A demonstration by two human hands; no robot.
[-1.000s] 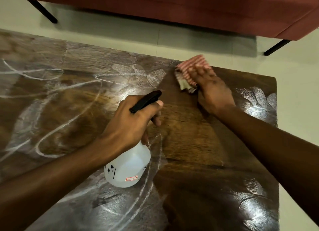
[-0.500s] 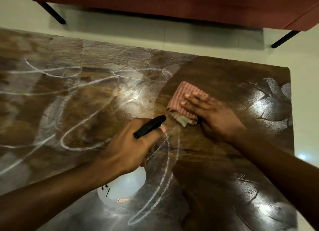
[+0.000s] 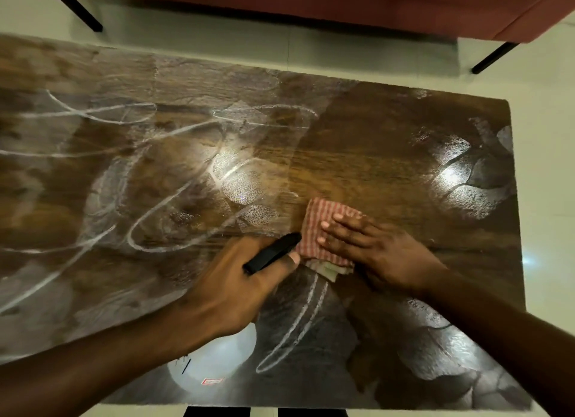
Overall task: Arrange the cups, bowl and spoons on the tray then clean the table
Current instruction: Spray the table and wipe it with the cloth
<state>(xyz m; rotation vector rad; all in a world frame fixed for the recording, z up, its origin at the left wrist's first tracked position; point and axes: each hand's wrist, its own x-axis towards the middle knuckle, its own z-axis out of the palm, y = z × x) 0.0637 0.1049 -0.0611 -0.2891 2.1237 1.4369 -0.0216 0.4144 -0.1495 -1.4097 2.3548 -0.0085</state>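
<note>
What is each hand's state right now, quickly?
Left hand: grips the clear plastic spray bottle by its black head.
Right hand: open, pressing the red checked cloth on the wooden table.

We have pulled the red-and-white checked cloth [image 3: 322, 230] under our flat right hand [image 3: 376, 251] from well beyond the translucent plastic spray bottle [image 3: 217, 360] to just beside its black trigger [image 3: 273, 251].

I cannot read any text here. The bottle [image 3: 217, 354] in my left hand [image 3: 230, 292] carries a small red-framed label [image 3: 212, 381] and black marks [image 3: 184, 365], too blurred to read.
</note>
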